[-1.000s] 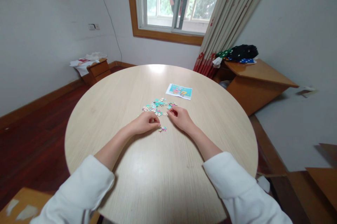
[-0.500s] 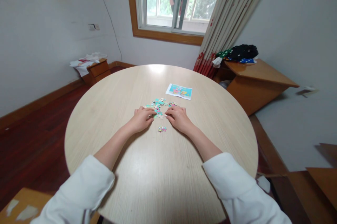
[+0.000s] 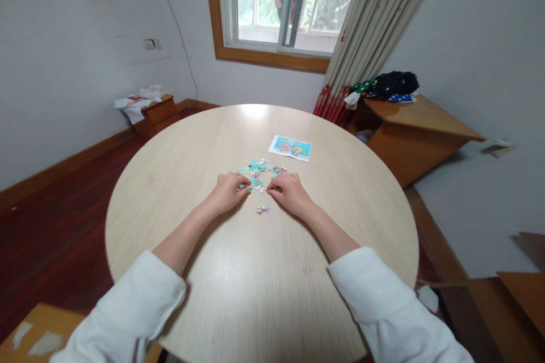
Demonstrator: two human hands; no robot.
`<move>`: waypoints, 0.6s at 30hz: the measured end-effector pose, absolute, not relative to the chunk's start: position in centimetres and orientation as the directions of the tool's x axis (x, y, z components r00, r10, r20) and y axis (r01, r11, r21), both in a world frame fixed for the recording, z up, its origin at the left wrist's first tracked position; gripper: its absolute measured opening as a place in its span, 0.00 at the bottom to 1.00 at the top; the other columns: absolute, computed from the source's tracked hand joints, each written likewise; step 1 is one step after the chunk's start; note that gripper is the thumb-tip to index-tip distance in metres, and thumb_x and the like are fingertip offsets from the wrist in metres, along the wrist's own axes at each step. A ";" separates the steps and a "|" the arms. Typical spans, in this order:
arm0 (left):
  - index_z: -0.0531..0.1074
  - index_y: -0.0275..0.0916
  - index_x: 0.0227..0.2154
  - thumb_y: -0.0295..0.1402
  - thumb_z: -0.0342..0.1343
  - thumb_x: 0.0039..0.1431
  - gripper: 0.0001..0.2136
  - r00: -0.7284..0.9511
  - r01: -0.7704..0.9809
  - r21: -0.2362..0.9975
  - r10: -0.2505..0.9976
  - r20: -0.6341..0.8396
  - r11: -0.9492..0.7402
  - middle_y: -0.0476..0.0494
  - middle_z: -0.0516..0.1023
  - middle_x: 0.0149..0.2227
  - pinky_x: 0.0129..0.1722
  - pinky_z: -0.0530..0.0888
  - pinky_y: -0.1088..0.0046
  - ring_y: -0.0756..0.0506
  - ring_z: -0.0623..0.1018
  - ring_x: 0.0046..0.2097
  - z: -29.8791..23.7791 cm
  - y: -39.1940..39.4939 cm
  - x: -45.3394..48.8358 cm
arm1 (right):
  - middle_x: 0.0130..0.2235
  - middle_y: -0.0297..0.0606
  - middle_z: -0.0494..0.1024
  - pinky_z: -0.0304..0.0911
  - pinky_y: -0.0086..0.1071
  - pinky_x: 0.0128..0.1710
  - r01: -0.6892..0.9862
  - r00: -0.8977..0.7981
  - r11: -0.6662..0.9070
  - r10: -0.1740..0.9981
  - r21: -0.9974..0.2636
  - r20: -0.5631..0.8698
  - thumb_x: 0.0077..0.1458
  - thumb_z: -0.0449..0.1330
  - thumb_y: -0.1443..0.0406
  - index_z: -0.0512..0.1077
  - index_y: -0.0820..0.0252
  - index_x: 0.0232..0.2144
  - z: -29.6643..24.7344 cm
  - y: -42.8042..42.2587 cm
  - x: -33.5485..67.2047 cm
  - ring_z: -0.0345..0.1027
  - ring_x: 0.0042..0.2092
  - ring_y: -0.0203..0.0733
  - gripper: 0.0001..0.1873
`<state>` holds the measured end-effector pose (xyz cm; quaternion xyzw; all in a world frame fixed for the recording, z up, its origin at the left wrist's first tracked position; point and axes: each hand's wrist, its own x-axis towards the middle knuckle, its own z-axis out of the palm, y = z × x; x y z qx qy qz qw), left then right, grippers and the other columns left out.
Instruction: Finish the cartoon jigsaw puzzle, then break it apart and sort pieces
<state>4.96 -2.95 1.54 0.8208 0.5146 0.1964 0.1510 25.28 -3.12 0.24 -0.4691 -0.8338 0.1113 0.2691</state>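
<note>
Matt pale wood-grain table [image 3: 264,295]; glossy paper picture card [image 3: 290,147].

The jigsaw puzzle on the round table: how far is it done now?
Little looks done: only a small cluster lies apart, near the person. In hand: the left hand and right hand finger the near edge of the loose pile. Remaining: nearly all pieces lie scattered, and the reference picture lies beyond them on the table.

No legible text, labels or numbers. Small rectangular colour-printed picture card [image 3: 290,147] beyond the fingers [image 3: 275,187]: cartoon art only, lettering unresolvable. Teal-and-pink cardboard jigsaw pieces [image 3: 258,169] at the fingertips: no readable print.
</note>
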 end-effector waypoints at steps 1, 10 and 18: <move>0.76 0.38 0.34 0.31 0.54 0.55 0.07 0.389 0.781 0.457 0.904 0.176 -0.425 0.42 0.78 0.37 0.42 0.63 0.67 0.45 0.74 0.39 1.5 -2.9 4.9 | 0.28 0.34 0.77 0.47 0.34 0.42 0.721 -0.427 0.544 0.836 -0.429 0.343 0.49 0.63 0.71 0.73 0.61 0.24 0.2 -3.0 25.4 0.67 0.36 0.38 0.04; 0.77 0.35 0.30 0.31 0.50 0.56 0.11 0.283 0.710 0.612 0.938 0.202 -0.347 0.41 0.80 0.32 0.35 0.66 0.72 0.47 0.75 0.33 1.0 -2.4 4.5 | 0.31 0.37 0.79 0.53 0.33 0.41 0.668 -0.539 0.613 0.789 -0.422 0.293 0.53 0.60 0.70 0.76 0.61 0.27 0.5 -2.9 25.9 0.69 0.35 0.38 0.05; 0.76 0.34 0.30 0.31 0.51 0.52 0.09 0.257 0.568 0.770 0.952 0.169 -0.290 0.42 0.80 0.31 0.33 0.68 0.73 0.48 0.75 0.31 1.0 -2.3 4.4 | 0.33 0.39 0.79 0.54 0.34 0.43 0.700 -0.455 0.577 0.814 -0.420 0.362 0.55 0.58 0.71 0.75 0.61 0.30 0.6 -2.9 26.3 0.70 0.38 0.40 0.06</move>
